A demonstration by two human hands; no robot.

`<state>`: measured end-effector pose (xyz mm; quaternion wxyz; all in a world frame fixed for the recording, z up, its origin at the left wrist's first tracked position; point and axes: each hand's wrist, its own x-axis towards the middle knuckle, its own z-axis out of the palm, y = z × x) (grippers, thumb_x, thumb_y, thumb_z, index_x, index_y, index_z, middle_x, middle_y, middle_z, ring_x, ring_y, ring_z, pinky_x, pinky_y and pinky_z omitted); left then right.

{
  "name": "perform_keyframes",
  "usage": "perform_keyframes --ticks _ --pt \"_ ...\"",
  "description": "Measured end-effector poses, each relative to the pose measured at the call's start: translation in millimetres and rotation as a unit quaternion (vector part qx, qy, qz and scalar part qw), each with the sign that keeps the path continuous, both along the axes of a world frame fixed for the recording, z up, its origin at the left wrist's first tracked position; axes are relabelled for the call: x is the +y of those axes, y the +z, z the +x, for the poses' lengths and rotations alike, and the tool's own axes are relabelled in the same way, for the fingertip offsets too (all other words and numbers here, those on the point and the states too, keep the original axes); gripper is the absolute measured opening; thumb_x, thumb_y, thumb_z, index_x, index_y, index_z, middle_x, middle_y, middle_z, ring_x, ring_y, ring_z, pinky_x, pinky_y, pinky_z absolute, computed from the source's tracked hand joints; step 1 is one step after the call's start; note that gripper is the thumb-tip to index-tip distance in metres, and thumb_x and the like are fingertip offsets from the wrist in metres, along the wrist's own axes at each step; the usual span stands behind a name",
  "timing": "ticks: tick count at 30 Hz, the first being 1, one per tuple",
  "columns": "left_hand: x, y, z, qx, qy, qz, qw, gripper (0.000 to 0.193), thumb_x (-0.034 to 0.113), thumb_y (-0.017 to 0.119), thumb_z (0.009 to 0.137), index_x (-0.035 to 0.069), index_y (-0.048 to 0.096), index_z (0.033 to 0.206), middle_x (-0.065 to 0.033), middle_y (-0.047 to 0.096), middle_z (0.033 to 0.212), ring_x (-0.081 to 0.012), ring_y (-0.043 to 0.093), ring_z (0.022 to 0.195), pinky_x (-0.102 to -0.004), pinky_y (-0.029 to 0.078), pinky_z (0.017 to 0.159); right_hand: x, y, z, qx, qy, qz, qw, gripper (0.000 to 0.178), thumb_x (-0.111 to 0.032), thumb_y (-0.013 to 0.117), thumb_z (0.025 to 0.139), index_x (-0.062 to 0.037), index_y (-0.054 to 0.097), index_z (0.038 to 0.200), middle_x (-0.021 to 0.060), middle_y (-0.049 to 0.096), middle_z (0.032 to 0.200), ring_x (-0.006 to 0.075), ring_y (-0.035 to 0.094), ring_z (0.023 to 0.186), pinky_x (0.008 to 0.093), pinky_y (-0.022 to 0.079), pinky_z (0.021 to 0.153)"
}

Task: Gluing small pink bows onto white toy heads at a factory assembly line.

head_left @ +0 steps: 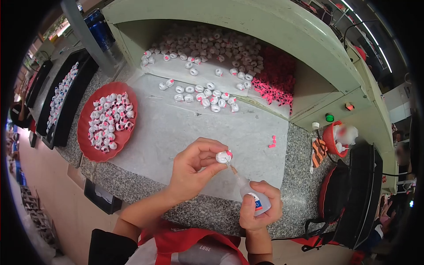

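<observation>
Between thumb and fingers, my left hand (194,168) pinches a small white rounded piece with a pink patch (224,156), held above the paper-covered worktop. My right hand (263,210) is wrapped round a translucent squeeze bottle (251,189) with a thin nozzle. The bottle tilts up to the left, its tip at or very near the white piece; whether they touch I cannot tell. Several small pink pieces (272,141) lie on the white paper (172,132) to the right. Beyond my hands, more white pieces (215,100) are scattered.
A red scalloped plate (84,134) of white-and-pink pieces stands at left. Under the green-grey hood (229,17) are heaps of white pieces (207,42) and pink pieces (274,88). At right are a red basket (329,139), a striped cloth (318,153) and a black bag (338,190).
</observation>
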<state>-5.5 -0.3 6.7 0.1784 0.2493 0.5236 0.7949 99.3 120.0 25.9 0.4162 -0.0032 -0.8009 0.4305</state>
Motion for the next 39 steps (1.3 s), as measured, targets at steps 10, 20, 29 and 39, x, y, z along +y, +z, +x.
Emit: perform_keyframes --ticks 10,20,29,39 --pt "-0.3 -0.6 -2.7 0.006 -0.002 -0.020 1.000 0.028 -0.013 0.054 0.074 -0.006 0.048 0.100 -0.0146 0.049 0.104 -0.0226 0.054 0.098 -0.0302 0.049 0.081 2.4 3.6 -0.2 -0.024 0.049 -0.012 0.998 0.023 -0.004 0.060 0.066 0.0040 0.053 0.087 0.0104 0.057 0.067 0.0171 0.048 0.043 0.0259 0.038 0.040" --pt "0.1 2.1 -1.0 -0.061 -0.033 -0.004 0.998 0.028 -0.012 0.055 0.074 -0.005 0.048 0.101 -0.0150 0.050 0.107 -0.0227 0.054 0.098 -0.0309 0.049 0.080 3.0 3.1 1.0 -0.014 0.011 -0.007 1.000 0.023 -0.005 0.060 0.068 0.0040 0.053 0.087 0.0106 0.058 0.068 0.0172 0.050 0.045 0.0261 0.040 0.042" --pt "-0.7 5.1 -5.8 -0.147 -0.059 -0.011 0.987 0.029 -0.011 0.056 0.074 -0.002 0.047 0.100 -0.0171 0.054 0.107 -0.0277 0.055 0.100 -0.0346 0.047 0.084 4.1 3.4 2.5 -0.019 0.013 -0.001 1.000 0.023 -0.004 0.060 0.067 0.0041 0.053 0.087 0.0104 0.057 0.066 0.0171 0.049 0.044 0.0263 0.039 0.041" --pt "-2.3 4.0 -6.4 -0.162 -0.068 -0.001 0.984 0.029 -0.012 0.055 0.073 -0.002 0.048 0.100 -0.0177 0.055 0.107 -0.0282 0.055 0.100 -0.0355 0.045 0.086 5.9 3.8 3.1 -0.017 -0.001 0.001 1.000 0.022 -0.004 0.059 0.067 0.0043 0.053 0.086 0.0098 0.055 0.061 0.0167 0.048 0.043 0.0258 0.038 0.041"
